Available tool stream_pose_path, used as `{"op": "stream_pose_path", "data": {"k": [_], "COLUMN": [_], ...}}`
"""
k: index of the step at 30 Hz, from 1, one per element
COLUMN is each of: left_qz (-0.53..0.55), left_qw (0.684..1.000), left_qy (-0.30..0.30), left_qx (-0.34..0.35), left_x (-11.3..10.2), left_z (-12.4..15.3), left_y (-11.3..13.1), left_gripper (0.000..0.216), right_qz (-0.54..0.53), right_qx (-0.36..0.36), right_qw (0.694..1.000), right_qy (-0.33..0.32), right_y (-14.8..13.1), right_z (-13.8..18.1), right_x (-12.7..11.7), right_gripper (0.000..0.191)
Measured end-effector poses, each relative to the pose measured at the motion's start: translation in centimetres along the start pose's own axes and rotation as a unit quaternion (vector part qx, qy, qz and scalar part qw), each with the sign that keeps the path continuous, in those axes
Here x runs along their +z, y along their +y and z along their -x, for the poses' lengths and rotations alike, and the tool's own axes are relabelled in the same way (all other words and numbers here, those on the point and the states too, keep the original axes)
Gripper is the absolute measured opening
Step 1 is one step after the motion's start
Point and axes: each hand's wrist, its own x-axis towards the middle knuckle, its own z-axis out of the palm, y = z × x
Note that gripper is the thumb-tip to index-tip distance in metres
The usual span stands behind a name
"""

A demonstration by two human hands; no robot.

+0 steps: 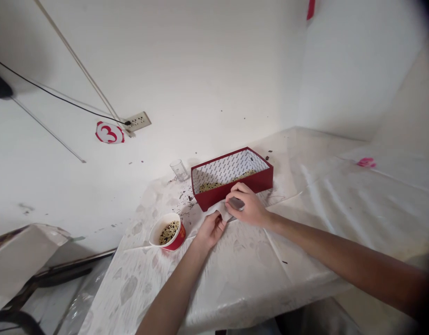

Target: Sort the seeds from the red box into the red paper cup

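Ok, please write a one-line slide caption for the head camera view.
Two hands, left hand and right hand, meet before a red box; a red cup stands nearby.

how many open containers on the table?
3: red box by the right hand, red paper cup left of the left hand, clear glass near the wall.

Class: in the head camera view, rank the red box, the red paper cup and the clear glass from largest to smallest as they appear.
1. Red box, clearly largest.
2. Red paper cup.
3. Clear glass, smallest, though it stands farther from the camera than the cup, so its true size is less certain.
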Motion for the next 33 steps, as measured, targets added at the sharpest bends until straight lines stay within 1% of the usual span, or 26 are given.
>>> {"op": "stream_pose_path", "data": {"k": [3,6,8,11,13,17,22,25,28,31,33], "left_qz": [-0.002,-0.02,-0.029,-0.04,-0.041,-0.024,-0.011,-0.001,-0.007,-0.019,-0.019], "left_qw": [0.999,0.998,0.999,0.999,0.998,0.999,0.999,0.999,0.999,0.999,0.998], "left_qy": [0.032,0.023,0.012,-0.003,-0.015,-0.022,0.008,0.015,0.001,-0.011,-0.018], "left_qx": [-0.038,-0.063,-0.041,0.019,0.036,0.033,0.051,0.049,0.04,0.049,0.051], "left_x": [-0.31,-0.71,-0.82,-0.72,-0.6,-0.4,-0.22,-0.39,-0.78,-1.03,-0.97], "left_z": [-0.12,-0.19,-0.19,-0.18,-0.2,-0.21,-0.2,-0.34,-0.49,-0.49,-0.37], "left_y": [-0.19,-0.38,-0.52,-0.71,-0.77,-0.77,-0.83,-0.94,-1.03,-1.02,-0.93], "left_gripper": [0.012,0.009,0.009,0.012,0.013,0.02,0.033,0.03,0.022,0.013,0.014], "right_qz": [-0.008,-0.013,-0.01,0.0,0.007,0.02,0.031,0.032,0.035,0.032,0.025], "right_qx": [0.0,-0.001,0.0,-0.003,-0.006,-0.018,-0.027,-0.026,-0.026,-0.029,-0.03], "right_qw": [1.0,1.0,1.0,1.0,1.0,0.999,0.999,0.999,0.999,0.999,0.999], "right_qy": [-0.009,-0.013,-0.013,-0.02,-0.021,-0.02,-0.026,-0.025,-0.018,-0.01,-0.002], "right_y": [-0.04,0.11,0.28,0.51,0.61,0.72,0.9,0.89,0.82,0.74,0.64], "right_z": [0.05,0.09,0.06,-0.05,-0.13,-0.16,-0.09,-0.13,-0.19,-0.2,-0.17], "right_x": [-0.04,0.03,0.1,0.18,0.17,0.06,0.11,0.08,0.0,-0.02,0.0], "right_gripper": [0.008,0.01,0.011,0.012,0.013,0.014,0.017,0.015,0.011,0.01,0.01]}}
